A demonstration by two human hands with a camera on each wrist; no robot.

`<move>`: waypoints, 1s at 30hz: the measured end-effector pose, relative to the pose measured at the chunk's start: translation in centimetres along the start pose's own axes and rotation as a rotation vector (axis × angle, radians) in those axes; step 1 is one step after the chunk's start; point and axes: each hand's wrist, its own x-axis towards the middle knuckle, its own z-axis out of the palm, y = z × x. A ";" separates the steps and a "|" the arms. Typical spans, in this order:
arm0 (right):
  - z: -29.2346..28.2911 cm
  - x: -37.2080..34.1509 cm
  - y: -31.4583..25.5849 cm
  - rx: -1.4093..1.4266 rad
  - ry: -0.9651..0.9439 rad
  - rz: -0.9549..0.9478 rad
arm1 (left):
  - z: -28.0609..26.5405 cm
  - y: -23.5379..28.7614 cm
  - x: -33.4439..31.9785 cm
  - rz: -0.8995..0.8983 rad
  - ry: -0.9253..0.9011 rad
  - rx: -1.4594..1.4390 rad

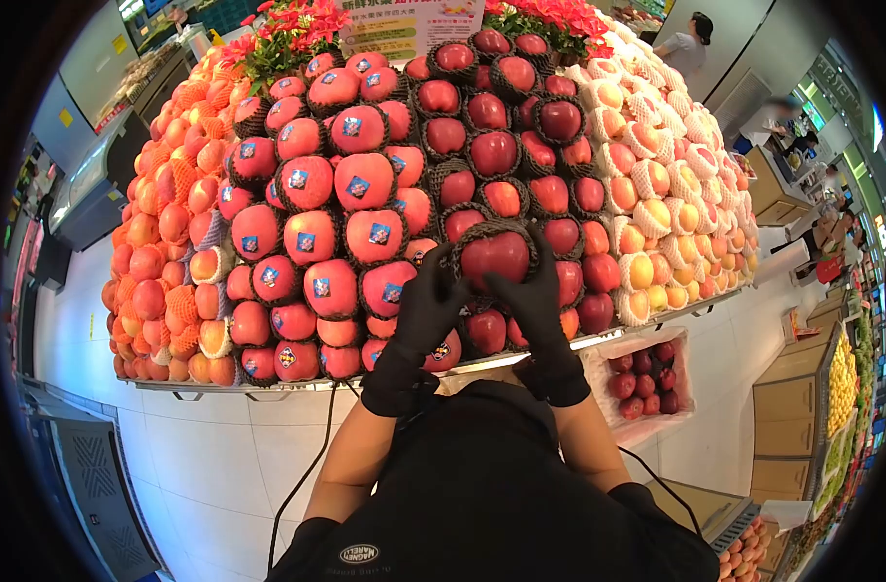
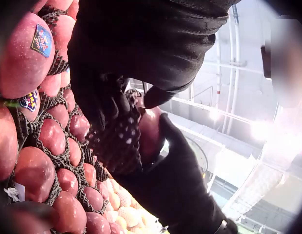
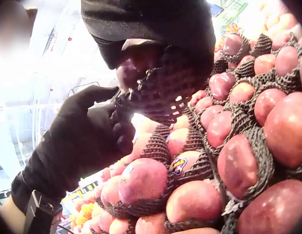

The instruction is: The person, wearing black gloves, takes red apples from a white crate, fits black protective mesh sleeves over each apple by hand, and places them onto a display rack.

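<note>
Between my two black-gloved hands is a dark red apple (image 1: 494, 259) in a black foam net (image 2: 122, 146), held up in front of the stacked fruit. On its left side my left hand (image 1: 431, 301) grips it, fingers curled at the netting in the right wrist view. My right hand (image 1: 532, 303) holds the opposite side, its thumb across the front. Red skin shows through the net's open end in the left wrist view, with fingertips right at that edge. Part of the apple is hidden behind the gloves.
Large stickered apples (image 1: 307, 242) in black nets are piled on the left, pale-netted fruit (image 1: 656, 179) on the right. Red flowers (image 1: 297, 34) and a sign (image 1: 414, 24) top the display. A lined box of dark red apples (image 1: 684, 396) stands low at the right.
</note>
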 end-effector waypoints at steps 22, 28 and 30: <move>-3.6 0.6 -0.9 -0.151 -0.084 0.073 | -1.2 -0.3 -0.2 -0.141 -0.250 -0.558; -1.4 0.6 -2.1 -0.338 0.010 0.052 | -0.9 1.1 -0.4 -0.179 -0.284 -0.533; -1.3 0.4 -1.4 -0.393 -0.021 -0.103 | -0.8 0.9 -0.7 -0.191 -0.274 -0.476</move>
